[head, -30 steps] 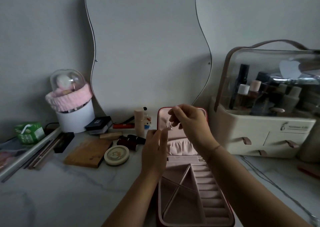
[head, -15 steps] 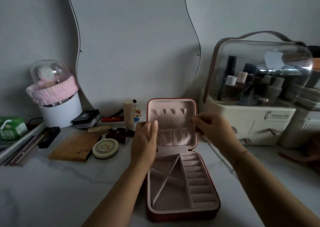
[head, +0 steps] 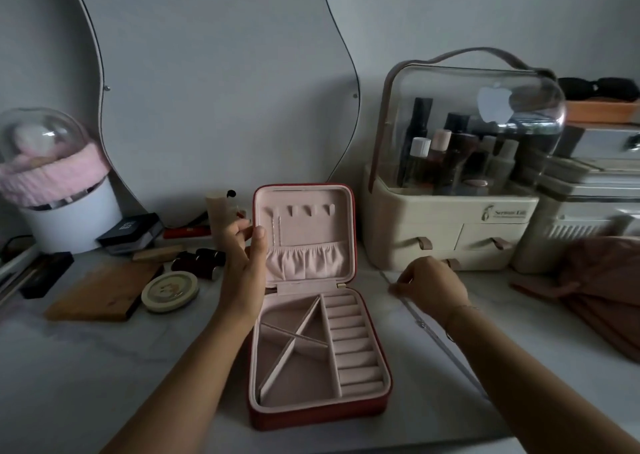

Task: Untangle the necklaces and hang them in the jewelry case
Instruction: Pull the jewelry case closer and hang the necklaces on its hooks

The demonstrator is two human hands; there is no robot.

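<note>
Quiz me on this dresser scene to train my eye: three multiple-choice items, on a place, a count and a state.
1. Where does the loose necklace lie? A inside the case; B on the table right of the case; C on the wooden board.
2. How many hooks does the lid have? A two; B six; C four.
3. The case is: A open, lid upright; B zipped shut; C upside down.
Answers: 1 B, the chain runs along the table beside the case. 2 C, four tabs line the lid's top. 3 A, its compartments show below the raised lid.
</note>
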